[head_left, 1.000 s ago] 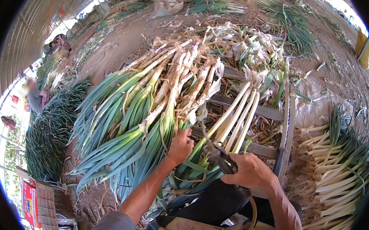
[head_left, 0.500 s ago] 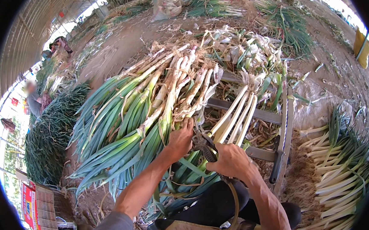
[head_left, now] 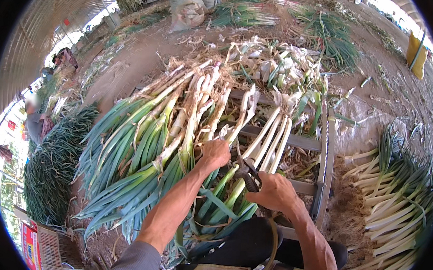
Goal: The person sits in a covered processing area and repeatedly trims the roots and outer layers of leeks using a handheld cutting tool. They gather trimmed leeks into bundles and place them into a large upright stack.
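My left hand [head_left: 214, 155] is closed around the stalk of a green onion [head_left: 240, 120], its skin-covered root end pointing away from me. Its fingers are partly hidden from above. Just to the right, my right hand [head_left: 276, 193] grips a dark air gun [head_left: 247, 174], whose nozzle end lies close to the left hand's fingers. A yellowish hose [head_left: 273, 239] runs below it past my knees. Several cleaned white stalks [head_left: 270, 139] lie side by side beyond the right hand. Left of my hands spreads a pile of unpeeled green onions [head_left: 141, 130], with brown roots and long green leaves.
A metal frame [head_left: 325, 157] stands under the stalks, with peeled skins [head_left: 281, 64] heaped at its far end. Cleaned onions [head_left: 392, 212] lie in a row at right. More onions [head_left: 53, 169] are piled at left. White sacks [head_left: 186, 10] stand far back; another person [head_left: 35, 122] is at far left.
My left hand has drawn one onion a little away from the pile toward the right. The right hand with the air gun stays close by. The whole view has shifted slightly.
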{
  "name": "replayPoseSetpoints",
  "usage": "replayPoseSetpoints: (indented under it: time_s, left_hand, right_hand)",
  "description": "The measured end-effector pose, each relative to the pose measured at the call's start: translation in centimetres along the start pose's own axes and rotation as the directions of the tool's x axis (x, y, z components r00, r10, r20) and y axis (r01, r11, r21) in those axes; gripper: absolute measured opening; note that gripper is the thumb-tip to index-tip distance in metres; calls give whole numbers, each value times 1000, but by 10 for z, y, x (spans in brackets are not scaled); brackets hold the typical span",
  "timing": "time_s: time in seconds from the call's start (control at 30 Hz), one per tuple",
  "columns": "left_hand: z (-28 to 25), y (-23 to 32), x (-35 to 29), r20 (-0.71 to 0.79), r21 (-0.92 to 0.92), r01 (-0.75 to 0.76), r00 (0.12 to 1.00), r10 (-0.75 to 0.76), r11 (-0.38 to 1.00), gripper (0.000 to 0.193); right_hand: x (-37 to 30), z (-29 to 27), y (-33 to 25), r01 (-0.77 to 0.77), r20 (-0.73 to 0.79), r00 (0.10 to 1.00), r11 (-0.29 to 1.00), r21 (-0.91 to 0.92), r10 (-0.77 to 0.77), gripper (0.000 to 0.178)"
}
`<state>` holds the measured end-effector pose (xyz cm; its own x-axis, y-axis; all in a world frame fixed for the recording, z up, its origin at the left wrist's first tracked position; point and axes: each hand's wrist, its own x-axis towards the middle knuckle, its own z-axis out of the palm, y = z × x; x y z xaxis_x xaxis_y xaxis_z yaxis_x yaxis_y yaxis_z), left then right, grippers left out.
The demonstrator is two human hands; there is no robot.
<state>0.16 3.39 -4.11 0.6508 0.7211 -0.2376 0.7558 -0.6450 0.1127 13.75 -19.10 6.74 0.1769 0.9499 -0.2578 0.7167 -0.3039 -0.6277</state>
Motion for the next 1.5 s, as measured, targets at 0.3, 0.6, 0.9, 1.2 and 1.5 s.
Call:
replayPoseSetpoints:
  time_s: [0.3, 0.6, 0.9, 1.2, 1.5]
  left_hand:
    - [14, -8, -57, -282, -116, -72, 959, 37, 991, 73]
    - [8, -11, -59, -238, -139, -37, 971, 3, 990, 34]
    - [29, -18, -38, -356, 102, -66, 929, 98, 993, 26]
    - [37, -23, -21, -387, -88, 60, 918, -90, 994, 29]
    - [43, -17, -20, -420, -184, 32, 901, -108, 982, 29]
  right_hand:
    - [-24, -2, -2, 55, 94, 994, 998, 8, -56, 51]
    - [-22, 3, -14, 130, 67, 990, 988, -86, -124, 52]
    - [-28, 6, -12, 164, 66, 985, 984, -64, -160, 54]
    - [-2, 8, -4, 9, -15, 1000, 997, -83, -10, 50]
    - [-7, -4, -9, 51, 47, 998, 993, -110, -46, 51]
